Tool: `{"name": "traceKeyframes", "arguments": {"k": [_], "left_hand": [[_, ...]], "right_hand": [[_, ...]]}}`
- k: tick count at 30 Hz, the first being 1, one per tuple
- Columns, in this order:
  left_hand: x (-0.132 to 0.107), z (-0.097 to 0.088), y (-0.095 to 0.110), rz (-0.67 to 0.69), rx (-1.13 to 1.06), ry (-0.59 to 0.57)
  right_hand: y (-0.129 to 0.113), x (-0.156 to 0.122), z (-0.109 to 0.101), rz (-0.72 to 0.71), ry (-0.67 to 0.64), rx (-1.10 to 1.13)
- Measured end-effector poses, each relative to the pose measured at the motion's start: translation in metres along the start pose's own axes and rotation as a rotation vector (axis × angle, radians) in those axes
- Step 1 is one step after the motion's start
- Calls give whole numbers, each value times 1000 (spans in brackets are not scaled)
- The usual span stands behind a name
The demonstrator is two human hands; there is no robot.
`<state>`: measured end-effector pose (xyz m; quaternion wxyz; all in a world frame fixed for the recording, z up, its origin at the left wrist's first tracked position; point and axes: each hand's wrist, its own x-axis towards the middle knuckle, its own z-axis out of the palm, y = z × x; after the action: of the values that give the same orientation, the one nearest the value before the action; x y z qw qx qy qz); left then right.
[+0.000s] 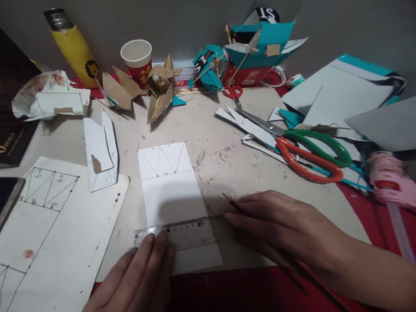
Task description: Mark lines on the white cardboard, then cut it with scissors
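Observation:
A clear ruler (191, 233) lies across the lower part of a white paper strip (175, 197). My left hand (146, 271) presses its fingertips on the ruler's left end and holds it against the paper. Pencil lines form a zigzag of triangles along the strip's top, with a line beneath them. In my right hand (279, 234) is a dark red pencil (234, 203), its tip pointing up and left, off the paper. The fingertips of this hand are close to the ruler's right end; whether they touch it I cannot tell.
Large scissors (308, 160) lie on paper scraps at right, near a pink glue gun (388, 177). A marked drawing sheet (61, 234) and a phone (8, 199) are at left. Behind stand a yellow bottle (73, 52), a paper cup (136, 60) and cardboard models (162, 86).

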<state>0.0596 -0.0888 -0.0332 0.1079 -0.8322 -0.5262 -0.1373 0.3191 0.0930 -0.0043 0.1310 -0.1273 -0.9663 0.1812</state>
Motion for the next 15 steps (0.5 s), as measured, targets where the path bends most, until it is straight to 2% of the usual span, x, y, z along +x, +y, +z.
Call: {"name": "traceKeyframes", "arguments": {"k": [4, 10, 15], "left_hand": [[4, -4, -4, 83, 57, -15], [1, -6, -4, 153, 156, -139], [-8, -2, 0, 164, 200, -141]], "right_hand": [[0, 1, -1, -8, -2, -2], [0, -1, -1, 16, -30, -1], [-1, -3, -14, 30, -19, 37]]}}
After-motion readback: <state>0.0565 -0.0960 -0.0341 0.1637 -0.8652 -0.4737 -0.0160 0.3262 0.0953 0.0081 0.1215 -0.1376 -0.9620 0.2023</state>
